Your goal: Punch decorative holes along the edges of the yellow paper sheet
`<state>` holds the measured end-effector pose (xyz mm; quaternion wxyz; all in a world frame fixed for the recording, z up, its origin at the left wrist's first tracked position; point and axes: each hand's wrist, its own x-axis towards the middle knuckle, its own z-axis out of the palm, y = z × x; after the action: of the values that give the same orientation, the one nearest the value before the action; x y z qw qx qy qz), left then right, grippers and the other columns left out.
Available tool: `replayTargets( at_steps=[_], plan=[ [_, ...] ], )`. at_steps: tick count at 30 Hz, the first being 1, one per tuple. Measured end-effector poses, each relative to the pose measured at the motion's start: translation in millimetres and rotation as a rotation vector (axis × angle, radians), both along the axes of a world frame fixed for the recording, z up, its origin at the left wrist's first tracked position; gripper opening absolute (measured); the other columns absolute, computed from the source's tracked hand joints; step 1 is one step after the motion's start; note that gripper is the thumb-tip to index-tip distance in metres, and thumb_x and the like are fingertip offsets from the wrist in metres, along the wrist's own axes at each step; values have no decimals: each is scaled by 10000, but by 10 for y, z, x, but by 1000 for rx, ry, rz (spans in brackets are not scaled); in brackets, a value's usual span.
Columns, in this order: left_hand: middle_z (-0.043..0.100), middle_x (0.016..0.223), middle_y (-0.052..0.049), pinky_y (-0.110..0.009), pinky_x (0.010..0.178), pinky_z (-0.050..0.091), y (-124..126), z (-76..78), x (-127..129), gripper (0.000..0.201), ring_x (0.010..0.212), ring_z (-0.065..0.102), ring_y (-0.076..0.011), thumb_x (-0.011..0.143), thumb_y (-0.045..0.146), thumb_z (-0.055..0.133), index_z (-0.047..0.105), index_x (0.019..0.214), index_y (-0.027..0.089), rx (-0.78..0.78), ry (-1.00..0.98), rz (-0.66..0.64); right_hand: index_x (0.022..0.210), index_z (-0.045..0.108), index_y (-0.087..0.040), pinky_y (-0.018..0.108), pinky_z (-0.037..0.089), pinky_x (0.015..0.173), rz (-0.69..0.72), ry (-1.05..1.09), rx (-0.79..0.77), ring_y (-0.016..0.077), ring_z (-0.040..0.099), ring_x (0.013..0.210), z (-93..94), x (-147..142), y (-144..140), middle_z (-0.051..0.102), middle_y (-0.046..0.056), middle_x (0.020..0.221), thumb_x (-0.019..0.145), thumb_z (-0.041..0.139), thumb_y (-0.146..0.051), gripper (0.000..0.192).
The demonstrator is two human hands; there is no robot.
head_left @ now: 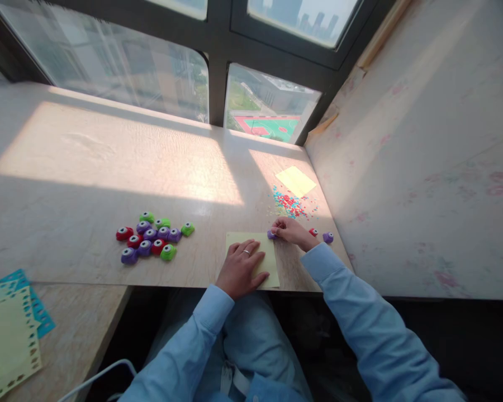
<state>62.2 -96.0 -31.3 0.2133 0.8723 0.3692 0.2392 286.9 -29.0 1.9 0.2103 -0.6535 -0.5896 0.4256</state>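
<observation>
A pale yellow sheet of paper (269,268) lies near the front edge of the sill. My left hand (242,268) rests flat on it, fingers spread, a ring on one finger. At the sheet's upper right corner sits a small purple craft punch (271,234). My right hand (292,231) has its fingers closed on that punch, which they partly cover. Whether the paper's edge is inside the punch I cannot tell. Just right of my right hand are a red punch (313,231) and another purple punch (328,237).
Several red, purple and green punches (150,234) stand grouped at left. Red and blue paper bits (291,205) lie scattered beyond my right hand, beside a yellow sheet (296,181). Punched yellow sheets (12,335) and blue sheets (44,318) lie lower left. A wall (411,167) bounds the right.
</observation>
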Motion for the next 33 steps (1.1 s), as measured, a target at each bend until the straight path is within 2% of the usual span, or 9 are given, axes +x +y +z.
replayTargets(
  at_steps=[5,9,11,14,19,23,26,29,33],
  plan=[
    [583,1367,-131,-500,1043,360,3,-7,-1,418,1316,476,-306,806,445,690,648,1153,216,10,3,3,732,570,-175,246,351,521,-8,79,45,103,447,511,-46,10,-74,533,-40,584,729,651,-444,281],
    [586,1365,-125,-496,1043,362,1,-11,1,410,1315,478,-298,810,449,687,652,1150,223,17,7,11,791,613,-168,271,401,572,40,35,141,129,503,570,-71,9,-144,588,-7,657,798,589,-502,335],
    [588,1364,-124,-497,1042,362,1,-9,1,409,1312,482,-298,811,449,685,655,1151,223,19,9,9,865,663,-168,295,441,654,99,-43,215,163,564,687,-73,8,-182,634,26,759,787,638,-458,301],
    [595,1354,-126,-497,1041,365,3,-3,3,403,1302,491,-297,806,443,689,662,1142,222,24,9,10,947,709,-188,336,461,817,144,-190,343,205,593,872,-78,21,-223,656,63,915,732,709,-268,230],
    [602,1344,-124,-496,1034,376,11,-9,8,394,1293,500,-294,796,436,698,669,1130,228,29,6,19,1005,721,-204,379,457,904,59,-281,389,227,596,933,-76,98,-244,641,81,982,745,661,-154,271],
    [602,1344,-125,-497,1037,373,17,-25,8,396,1293,500,-294,797,447,698,670,1125,226,34,6,18,985,717,-207,397,465,892,15,-280,424,216,590,859,-20,160,-279,643,72,971,739,675,-193,251],
    [601,1343,-125,-497,1038,373,16,-26,4,390,1290,502,-294,803,446,693,669,1123,224,42,7,17,989,692,-200,383,489,815,-55,-204,431,185,580,748,50,175,-323,656,61,948,760,676,-286,245],
    [600,1341,-129,-498,1032,380,10,-19,6,381,1284,506,-295,813,446,680,667,1125,227,52,11,14,982,653,-192,323,492,657,-145,-27,377,157,597,665,137,156,-382,656,54,939,794,650,-428,302],
    [590,1347,-140,-515,1025,379,5,-22,20,381,1288,497,-309,819,431,664,658,1141,228,82,41,11,893,594,-185,246,462,537,-276,257,294,163,658,716,244,103,-494,641,52,923,771,657,-615,451]
  ],
)
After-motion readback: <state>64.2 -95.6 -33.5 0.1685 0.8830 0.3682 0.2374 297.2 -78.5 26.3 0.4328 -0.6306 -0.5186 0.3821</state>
